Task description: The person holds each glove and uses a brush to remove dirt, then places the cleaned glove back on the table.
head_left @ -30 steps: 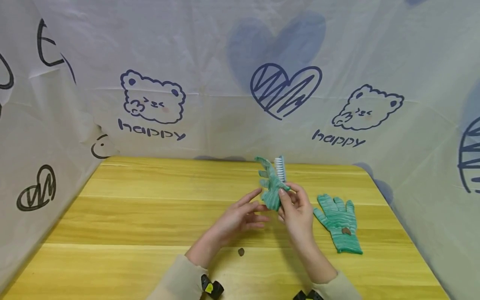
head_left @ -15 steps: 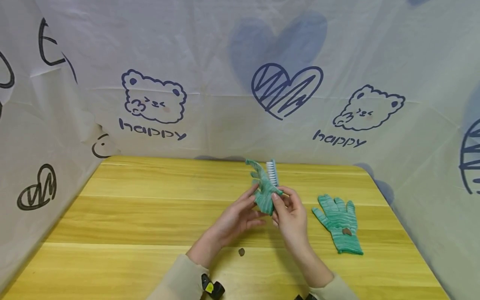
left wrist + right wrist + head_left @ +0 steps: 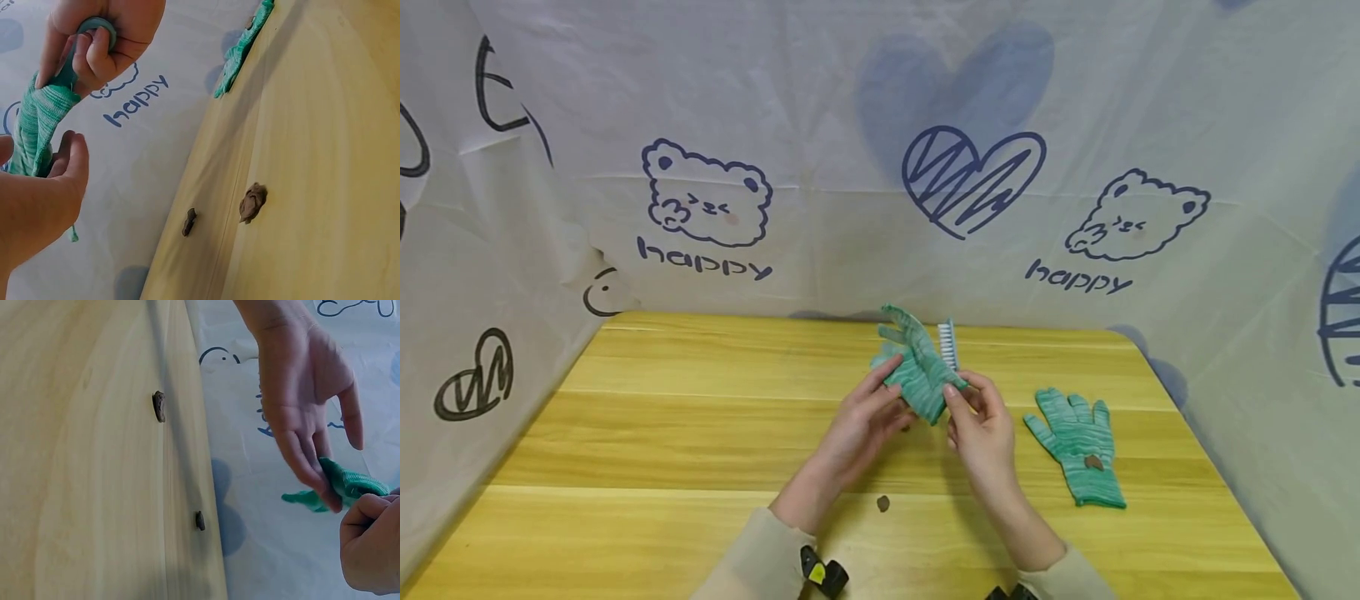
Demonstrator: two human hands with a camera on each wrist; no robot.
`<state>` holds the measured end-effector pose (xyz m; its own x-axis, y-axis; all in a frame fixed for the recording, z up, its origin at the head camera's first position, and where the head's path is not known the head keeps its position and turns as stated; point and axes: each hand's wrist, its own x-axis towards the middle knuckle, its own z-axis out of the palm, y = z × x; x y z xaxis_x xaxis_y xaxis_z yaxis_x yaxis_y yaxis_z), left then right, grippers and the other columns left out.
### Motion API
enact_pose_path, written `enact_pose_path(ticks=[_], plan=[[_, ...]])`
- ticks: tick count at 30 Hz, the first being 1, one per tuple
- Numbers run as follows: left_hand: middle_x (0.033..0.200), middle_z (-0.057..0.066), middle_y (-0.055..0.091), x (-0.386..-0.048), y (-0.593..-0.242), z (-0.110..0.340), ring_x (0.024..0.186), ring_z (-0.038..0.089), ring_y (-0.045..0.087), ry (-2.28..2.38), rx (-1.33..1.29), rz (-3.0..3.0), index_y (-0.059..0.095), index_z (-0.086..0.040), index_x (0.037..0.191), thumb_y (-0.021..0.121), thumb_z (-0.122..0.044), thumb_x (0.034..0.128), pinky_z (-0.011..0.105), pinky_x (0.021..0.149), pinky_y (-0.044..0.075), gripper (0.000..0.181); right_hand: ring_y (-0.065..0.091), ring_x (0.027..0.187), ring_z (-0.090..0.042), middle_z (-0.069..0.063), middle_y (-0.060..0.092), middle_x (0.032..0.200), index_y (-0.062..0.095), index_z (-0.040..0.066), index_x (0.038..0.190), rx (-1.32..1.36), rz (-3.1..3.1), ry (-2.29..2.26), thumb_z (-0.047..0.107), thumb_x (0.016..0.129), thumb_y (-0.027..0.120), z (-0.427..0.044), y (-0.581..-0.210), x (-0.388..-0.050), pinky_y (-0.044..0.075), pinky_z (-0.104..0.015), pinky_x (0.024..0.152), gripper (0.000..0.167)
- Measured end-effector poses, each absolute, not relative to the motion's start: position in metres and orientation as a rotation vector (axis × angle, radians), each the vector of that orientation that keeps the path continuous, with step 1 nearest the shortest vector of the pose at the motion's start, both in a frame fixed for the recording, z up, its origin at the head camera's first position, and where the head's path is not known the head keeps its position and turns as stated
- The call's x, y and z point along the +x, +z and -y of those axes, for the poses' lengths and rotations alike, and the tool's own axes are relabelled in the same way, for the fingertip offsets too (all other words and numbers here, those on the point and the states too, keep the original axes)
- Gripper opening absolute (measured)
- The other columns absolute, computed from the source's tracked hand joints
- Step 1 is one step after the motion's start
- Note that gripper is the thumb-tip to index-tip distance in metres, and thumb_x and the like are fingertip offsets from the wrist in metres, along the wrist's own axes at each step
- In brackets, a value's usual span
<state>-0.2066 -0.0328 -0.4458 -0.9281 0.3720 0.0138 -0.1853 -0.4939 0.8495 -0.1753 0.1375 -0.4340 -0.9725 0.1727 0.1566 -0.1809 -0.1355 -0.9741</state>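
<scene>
A green knit glove (image 3: 917, 379) is raised above the table, its cuff pinched by my right hand (image 3: 988, 437). That hand also holds a brush (image 3: 947, 346), white bristles up behind the glove; its rounded blue-green handle end (image 3: 111, 34) shows in the left wrist view. My left hand (image 3: 857, 429) touches the glove's left side; in the right wrist view its fingers (image 3: 300, 459) are fairly straight beneath the fabric (image 3: 353, 481), thumb apart.
Another green glove (image 3: 1078, 433) lies flat at the right with a brown piece (image 3: 1093, 462) on it. Two small brown lumps, one nearer (image 3: 883, 503) and one beside my left hand (image 3: 906, 427), lie on the wooden table (image 3: 662, 442). Printed cloth hangs behind.
The held glove and brush have shifted left. The glove has turned and spread, showing more of its palm, and my left hand has come against it.
</scene>
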Motion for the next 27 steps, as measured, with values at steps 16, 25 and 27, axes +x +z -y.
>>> enact_pose_path(ticks=[16,25,27], plan=[[0.162,0.022,0.033,-0.212,-0.446,0.039,0.136,0.028,0.048,2.586,0.310,-1.483,0.034,-0.001,0.160,0.051,0.009,0.1016,0.030,0.102,0.052,0.061,0.040,0.049,-0.005,-0.007,0.061,0.102,0.063,0.007,0.128,0.014,2.094,2.081,0.010,0.103,0.066,-0.138,-0.441,-0.177,0.036,-0.018,0.048,0.025],[0.156,0.022,0.042,-0.215,-0.446,0.044,0.120,0.019,0.058,2.567,0.259,-1.655,0.040,-0.002,0.158,0.054,0.009,0.1009,0.024,0.088,0.055,0.060,0.037,0.049,-0.004,-0.012,0.060,0.109,0.063,0.009,0.132,0.097,2.154,1.989,0.006,0.102,0.065,-0.141,-0.445,-0.180,0.032,-0.018,0.047,0.029],[0.152,0.020,0.046,-0.216,-0.445,0.047,0.109,0.013,0.059,2.564,0.219,-1.678,0.042,-0.004,0.157,0.055,0.008,0.1012,0.022,0.080,0.055,0.059,0.035,0.048,-0.004,-0.014,0.060,0.109,0.063,0.010,0.133,0.154,2.176,1.927,0.005,0.103,0.064,-0.143,-0.446,-0.182,0.031,-0.019,0.046,0.031]])
